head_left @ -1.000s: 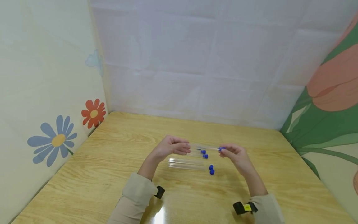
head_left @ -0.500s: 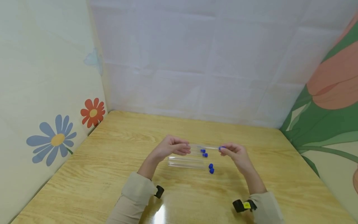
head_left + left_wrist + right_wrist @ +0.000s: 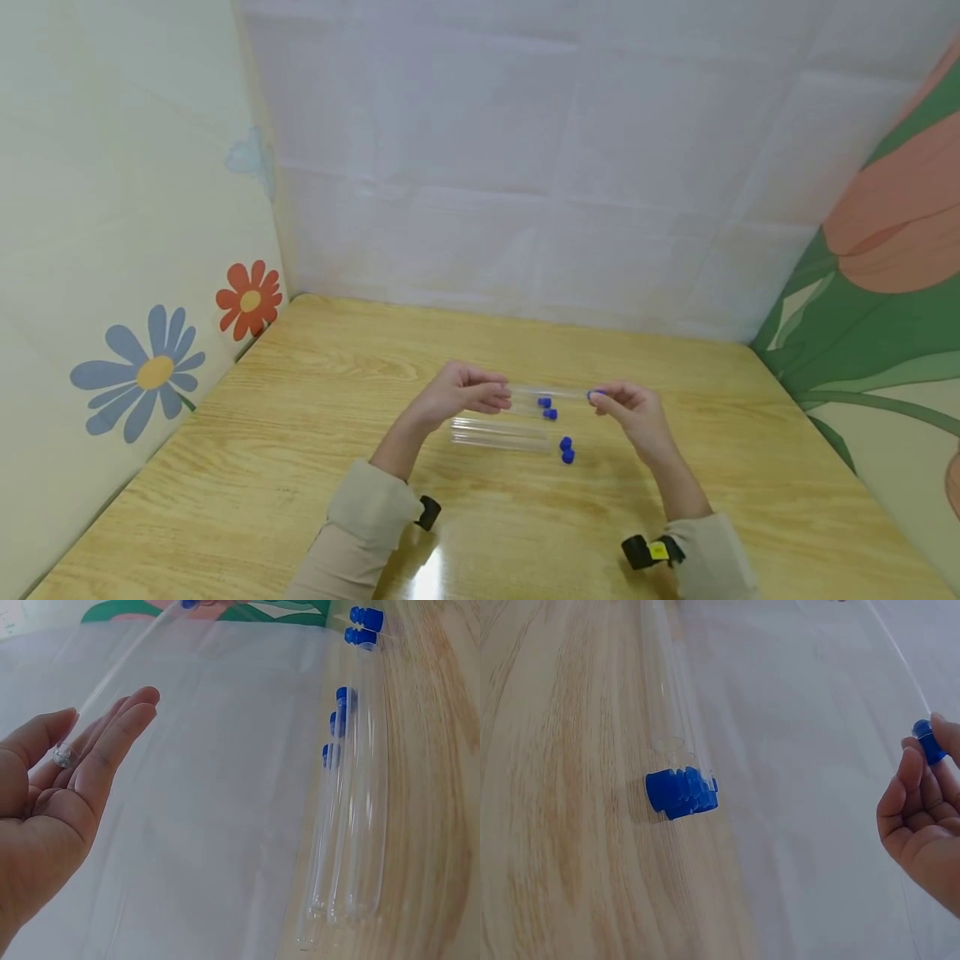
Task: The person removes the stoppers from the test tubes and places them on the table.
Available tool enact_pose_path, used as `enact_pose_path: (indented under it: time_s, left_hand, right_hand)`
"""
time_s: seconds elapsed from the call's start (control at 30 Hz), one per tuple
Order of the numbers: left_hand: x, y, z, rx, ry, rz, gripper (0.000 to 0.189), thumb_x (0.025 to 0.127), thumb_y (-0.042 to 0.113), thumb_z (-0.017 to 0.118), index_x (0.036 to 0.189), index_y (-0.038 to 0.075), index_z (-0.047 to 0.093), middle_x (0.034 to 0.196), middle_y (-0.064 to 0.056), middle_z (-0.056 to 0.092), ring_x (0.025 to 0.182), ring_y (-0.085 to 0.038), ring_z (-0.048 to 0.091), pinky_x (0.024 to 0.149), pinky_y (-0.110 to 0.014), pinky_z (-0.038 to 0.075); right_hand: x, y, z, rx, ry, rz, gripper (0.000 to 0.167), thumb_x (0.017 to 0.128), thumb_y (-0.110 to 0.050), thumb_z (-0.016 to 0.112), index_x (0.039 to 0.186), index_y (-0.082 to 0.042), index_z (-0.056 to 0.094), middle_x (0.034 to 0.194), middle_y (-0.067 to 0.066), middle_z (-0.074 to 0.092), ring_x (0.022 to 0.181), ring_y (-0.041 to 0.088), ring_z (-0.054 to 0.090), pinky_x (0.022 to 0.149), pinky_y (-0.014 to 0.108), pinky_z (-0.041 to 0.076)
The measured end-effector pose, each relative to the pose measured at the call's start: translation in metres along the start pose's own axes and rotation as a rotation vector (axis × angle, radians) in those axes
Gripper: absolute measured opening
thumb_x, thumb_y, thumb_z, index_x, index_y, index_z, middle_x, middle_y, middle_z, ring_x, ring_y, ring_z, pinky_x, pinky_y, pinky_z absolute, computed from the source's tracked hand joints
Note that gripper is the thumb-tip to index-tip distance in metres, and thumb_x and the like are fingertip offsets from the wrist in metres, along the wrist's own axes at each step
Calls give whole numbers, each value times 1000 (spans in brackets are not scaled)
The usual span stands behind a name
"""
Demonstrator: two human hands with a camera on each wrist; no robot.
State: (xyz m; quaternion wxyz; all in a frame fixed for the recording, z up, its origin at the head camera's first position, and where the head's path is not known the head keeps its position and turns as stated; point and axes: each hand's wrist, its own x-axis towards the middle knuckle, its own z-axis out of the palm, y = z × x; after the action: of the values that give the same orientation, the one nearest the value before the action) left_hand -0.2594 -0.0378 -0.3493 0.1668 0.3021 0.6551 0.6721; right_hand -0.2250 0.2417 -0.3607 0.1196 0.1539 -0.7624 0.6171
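Note:
In the air above the table, a clear test tube [image 3: 120, 667] is stretched between my two hands. My left hand [image 3: 463, 392] pinches its rounded end between thumb and fingers. At the other end my right hand [image 3: 630, 412] pinches a blue cap [image 3: 930, 741], which sits at the tube's mouth. How deep the cap sits is hard to tell. Below lie several more clear tubes [image 3: 498, 435] side by side on the table. Two loose blue caps [image 3: 567, 451] rest off their right ends. Further back, other blue caps [image 3: 547, 408] line up with tube ends.
The wooden table [image 3: 300, 467] carries the tubes and caps near its middle. A white sheet [image 3: 525, 167] hangs behind it, with flower-printed panels [image 3: 150, 208] at the sides. Black bands with cameras [image 3: 645, 550] sit at both wrists.
Both hands keep nearly the same place with the tube between them. Slightly less of the held blue cap shows at my right fingertips.

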Motion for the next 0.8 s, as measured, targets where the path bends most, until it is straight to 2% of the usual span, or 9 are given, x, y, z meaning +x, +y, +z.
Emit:
enact_pose_path:
  time_s: [0.2,0.3,0.43,0.63,0.8]
  left_hand:
    - [-3,3,-4,-23,0,5,31,90,7,52,113,-14,53,99,-27,60,95,-48,52,78,-38,49]
    - [-5,5,-5,-25,-6,14,32,90,9,52,113,-13,53,99,-25,61,95,-46,53,78,-39,49]
    - [-5,6,-6,-27,-15,24,33,90,10,53,113,-13,53,100,-26,61,92,-37,59,79,-41,49]
    - [-5,6,-6,-44,-10,21,32,90,10,53,113,-13,53,101,-27,60,93,-40,57,79,-44,48]
    - [-4,3,-6,-52,-8,12,32,90,8,53,113,-13,52,102,-28,59,93,-39,58,82,-48,45]
  right_hand:
    - [0,-2,0,-12,-16,-9,16,85,-1,58,89,15,56,74,-3,63,67,10,58,66,21,49]
    - [-1,-3,0,8,-33,-15,14,86,0,57,89,13,57,76,-3,64,68,10,58,66,21,50]
    - [-1,-2,-2,51,-59,-38,8,87,0,54,88,6,60,78,-2,64,70,11,59,67,21,50]
    - [-1,2,-4,127,-100,-61,14,87,3,53,88,-6,64,81,-1,65,72,11,60,68,22,50]
    - [-1,2,-5,133,-101,-40,15,87,0,54,88,-10,65,82,1,65,73,14,61,69,23,51]
